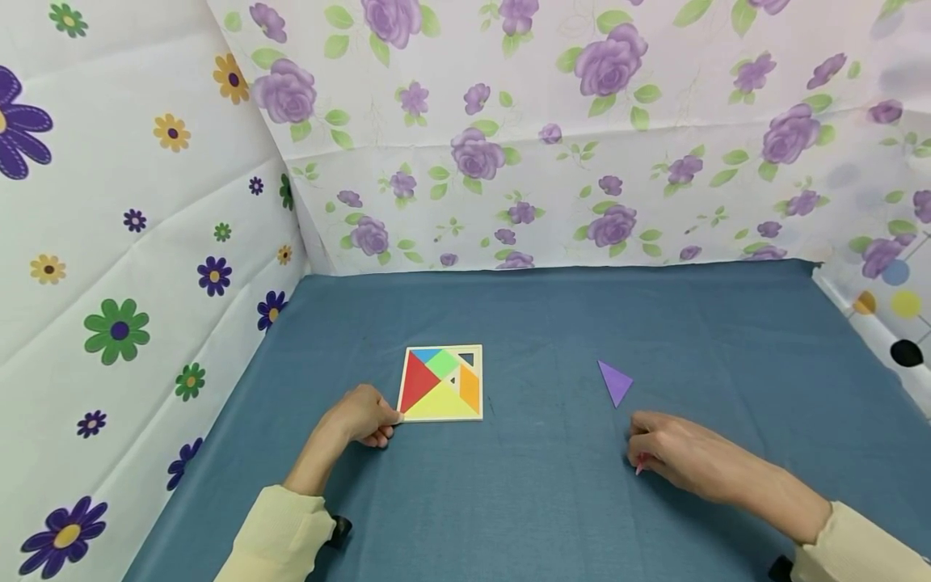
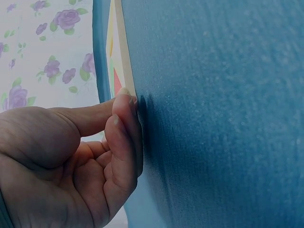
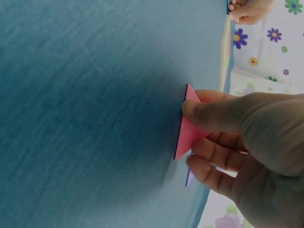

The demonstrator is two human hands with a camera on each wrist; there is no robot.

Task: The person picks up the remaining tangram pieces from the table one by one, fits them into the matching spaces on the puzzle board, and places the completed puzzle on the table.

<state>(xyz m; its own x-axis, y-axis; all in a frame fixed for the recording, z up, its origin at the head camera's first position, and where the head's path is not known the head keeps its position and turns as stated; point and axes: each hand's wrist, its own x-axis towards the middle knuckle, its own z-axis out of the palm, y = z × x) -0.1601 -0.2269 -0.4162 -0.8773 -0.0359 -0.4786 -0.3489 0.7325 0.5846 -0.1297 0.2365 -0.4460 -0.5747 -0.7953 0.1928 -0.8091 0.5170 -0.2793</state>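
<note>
A blue cloth (image 1: 509,517) is covering the work surface; upon it the right hand (image 1: 680,453) is gripping a small piece between thumb and fingers, while the left hand (image 1: 364,415) is pinching the near left corner of a square puzzle board (image 1: 477,351), seemingly to steady it; the board, lying left of centre, is holding red (image 1: 418,382) and yellow (image 1: 441,404) triangles, an orange parallelogram (image 1: 469,389), a green square (image 1: 442,365) and a blue triangle (image 1: 425,354), and is showing two unfilled places, at the far right corner and near the middle; a purple triangle (image 1: 617,382) is lying loose on the cloth, just beyond the right hand; smallest, the pink triangle (image 3: 190,137) is sitting in the right hand's grip, well apart from the board, though whether it is touching the cloth I cannot tell; the step in hand is apparently picking up this piece; the next move is probably calling for carrying it leftward and turning it to suit the smaller, middle gap.
</note>
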